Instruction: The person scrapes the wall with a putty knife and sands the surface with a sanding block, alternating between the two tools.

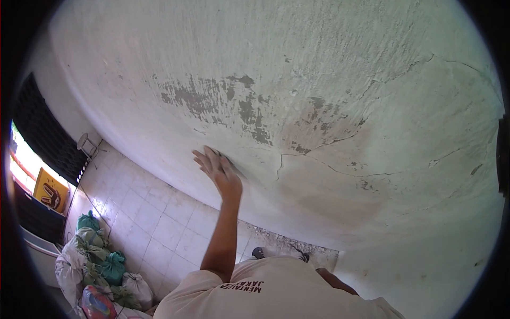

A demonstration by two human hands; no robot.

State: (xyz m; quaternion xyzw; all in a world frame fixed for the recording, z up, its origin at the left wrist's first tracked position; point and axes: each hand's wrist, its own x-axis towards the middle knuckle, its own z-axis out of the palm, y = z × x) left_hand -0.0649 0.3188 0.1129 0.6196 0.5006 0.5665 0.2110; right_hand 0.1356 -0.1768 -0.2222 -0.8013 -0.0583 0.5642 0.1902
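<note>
My left hand is raised against a pale plastered wall, its fingers stretched out along the surface. The palm faces the wall, and a narrow dark edge shows beside the fingers; I cannot tell whether it is a thin thing under the hand or shadow. Above and right of the fingers, the wall has grey patches where the coating has come off. A jagged crack runs across it farther right. Only part of my right arm shows beside my body, and its hand is hidden.
Pale floor tiles run along the wall's foot, with rubble near my shoes. Several filled bags are heaped at lower left. A stool stands in the far corner, near a yellow board by the opening.
</note>
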